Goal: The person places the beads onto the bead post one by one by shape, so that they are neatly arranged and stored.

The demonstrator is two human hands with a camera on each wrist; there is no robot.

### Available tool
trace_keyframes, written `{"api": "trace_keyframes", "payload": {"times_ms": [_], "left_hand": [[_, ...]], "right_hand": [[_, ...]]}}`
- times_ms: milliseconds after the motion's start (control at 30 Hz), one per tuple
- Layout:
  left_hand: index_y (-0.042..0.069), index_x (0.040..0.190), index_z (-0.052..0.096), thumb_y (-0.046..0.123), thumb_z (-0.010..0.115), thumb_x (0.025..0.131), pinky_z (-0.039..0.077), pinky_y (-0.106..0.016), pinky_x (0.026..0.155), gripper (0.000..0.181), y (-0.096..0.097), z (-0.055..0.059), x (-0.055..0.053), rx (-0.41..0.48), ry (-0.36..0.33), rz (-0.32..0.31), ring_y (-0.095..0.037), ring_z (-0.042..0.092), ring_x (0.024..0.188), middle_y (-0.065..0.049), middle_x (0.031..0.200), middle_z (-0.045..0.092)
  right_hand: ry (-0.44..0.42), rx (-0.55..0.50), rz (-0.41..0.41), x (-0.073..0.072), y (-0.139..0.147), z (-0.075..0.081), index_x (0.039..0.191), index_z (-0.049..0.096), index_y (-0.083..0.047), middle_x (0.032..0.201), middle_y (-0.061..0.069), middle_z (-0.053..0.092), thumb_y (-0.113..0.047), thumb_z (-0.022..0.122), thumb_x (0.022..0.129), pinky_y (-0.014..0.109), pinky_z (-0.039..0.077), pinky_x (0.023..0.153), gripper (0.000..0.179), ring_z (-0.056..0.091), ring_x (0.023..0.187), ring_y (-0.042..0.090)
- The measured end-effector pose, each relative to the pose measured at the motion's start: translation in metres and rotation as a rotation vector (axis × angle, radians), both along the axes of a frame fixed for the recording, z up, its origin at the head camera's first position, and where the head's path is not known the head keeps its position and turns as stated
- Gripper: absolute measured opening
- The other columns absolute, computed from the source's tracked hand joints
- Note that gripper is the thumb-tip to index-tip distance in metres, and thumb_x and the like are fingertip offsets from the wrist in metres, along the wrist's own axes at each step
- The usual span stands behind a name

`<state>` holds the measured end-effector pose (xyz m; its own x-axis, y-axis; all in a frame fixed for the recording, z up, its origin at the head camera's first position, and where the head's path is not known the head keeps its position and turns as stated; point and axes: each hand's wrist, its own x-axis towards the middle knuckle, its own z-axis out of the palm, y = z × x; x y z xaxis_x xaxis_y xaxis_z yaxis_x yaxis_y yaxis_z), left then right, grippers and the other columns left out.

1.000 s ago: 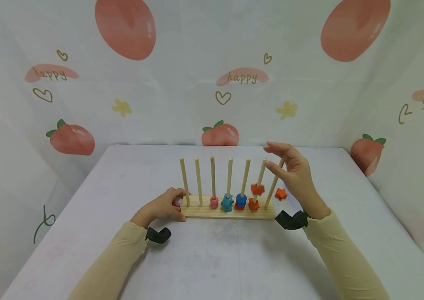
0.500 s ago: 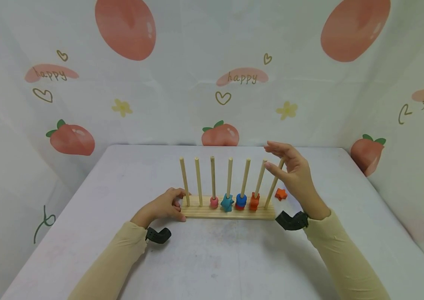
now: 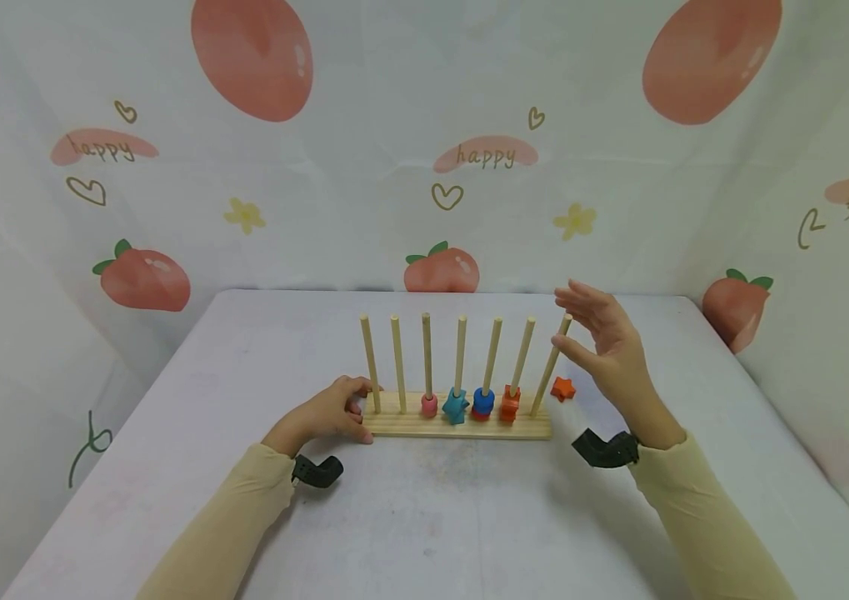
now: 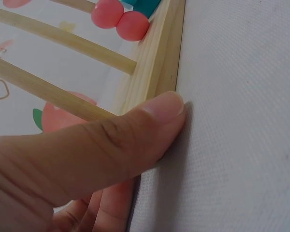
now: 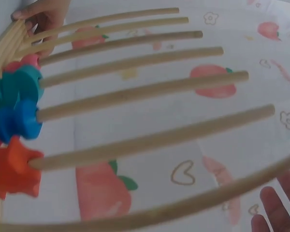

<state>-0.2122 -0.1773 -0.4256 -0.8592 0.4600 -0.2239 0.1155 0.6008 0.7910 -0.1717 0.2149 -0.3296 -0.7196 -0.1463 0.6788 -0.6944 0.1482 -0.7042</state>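
Observation:
A wooden peg rack with several upright pegs stands on the table. My left hand grips its left end, thumb at the front edge and other fingers round the end. My right hand is raised beside the rightmost peg, fingers apart, holding nothing. From left to right, the filled pegs bear pink beads, teal pieces, a blue piece over red, and orange stars stacked low. The two leftmost pegs and the rightmost one are bare.
A loose orange star lies on the white-covered table, just right of the rack and behind it. A patterned cloth backdrop rises behind the table. A dark wrist mount sits on my right wrist.
The upper orange star has slid down its peg onto the lower one. My right hand has since moved right, from the orange peg to the rightmost peg. My left hand has stayed put.

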Motion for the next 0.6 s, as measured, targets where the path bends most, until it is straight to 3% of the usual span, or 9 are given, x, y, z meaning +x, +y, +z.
{"api": "trace_keyframes", "payload": {"times_ms": [133, 300, 400, 533, 600], "left_hand": [[0.003, 0.127, 0.053, 0.005, 0.088, 0.065, 0.041, -0.031, 0.072, 0.071, 0.000, 0.001, 0.000, 0.002, 0.007, -0.006, -0.021, 0.043, 0.086, -0.014, 0.111, 0.040], [0.004, 0.127, 0.053, 0.006, 0.088, 0.065, 0.041, -0.031, 0.073, 0.071, 0.000, 0.000, 0.000, -0.006, 0.006, -0.007, -0.021, 0.043, 0.087, -0.014, 0.113, 0.041], [0.004, 0.128, 0.052, 0.007, 0.088, 0.065, 0.041, -0.031, 0.073, 0.072, 0.000, 0.001, 0.000, -0.011, 0.002, -0.005, -0.021, 0.043, 0.089, -0.014, 0.115, 0.041], [0.004, 0.128, 0.052, 0.007, 0.087, 0.065, 0.041, -0.031, 0.074, 0.072, 0.000, 0.002, 0.000, -0.010, -0.002, -0.005, -0.021, 0.043, 0.089, -0.015, 0.116, 0.041], [0.004, 0.129, 0.052, 0.007, 0.087, 0.066, 0.041, -0.031, 0.074, 0.072, 0.000, 0.002, 0.000, -0.009, -0.003, -0.006, -0.022, 0.043, 0.089, -0.015, 0.117, 0.041]], "right_hand": [[-0.023, 0.051, -0.054, 0.002, 0.009, -0.007, 0.140, 0.043, 0.003, 0.132, -0.003, 0.055, 0.023, 0.064, 0.077, 0.016, 0.036, 0.104, 0.069, 0.052, 0.121, 0.009], [-0.110, 0.201, -0.170, 0.001, 0.023, -0.024, 0.142, 0.043, -0.004, 0.134, -0.011, 0.052, 0.013, 0.068, 0.081, 0.011, 0.034, 0.102, 0.068, 0.048, 0.120, -0.003], [-0.140, 0.246, -0.193, -0.004, 0.031, -0.037, 0.142, 0.043, -0.006, 0.132, -0.018, 0.050, 0.008, 0.070, 0.082, 0.009, 0.033, 0.101, 0.067, 0.047, 0.119, -0.005], [-0.215, 0.334, -0.182, -0.013, 0.044, -0.050, 0.140, 0.044, -0.004, 0.136, -0.005, 0.052, -0.001, 0.069, 0.086, 0.009, 0.036, 0.098, 0.060, 0.050, 0.122, 0.008], [-0.298, 0.409, -0.157, -0.018, 0.051, -0.055, 0.139, 0.044, -0.003, 0.138, 0.009, 0.051, -0.007, 0.068, 0.089, 0.019, 0.040, 0.101, 0.056, 0.050, 0.124, 0.020]]}}
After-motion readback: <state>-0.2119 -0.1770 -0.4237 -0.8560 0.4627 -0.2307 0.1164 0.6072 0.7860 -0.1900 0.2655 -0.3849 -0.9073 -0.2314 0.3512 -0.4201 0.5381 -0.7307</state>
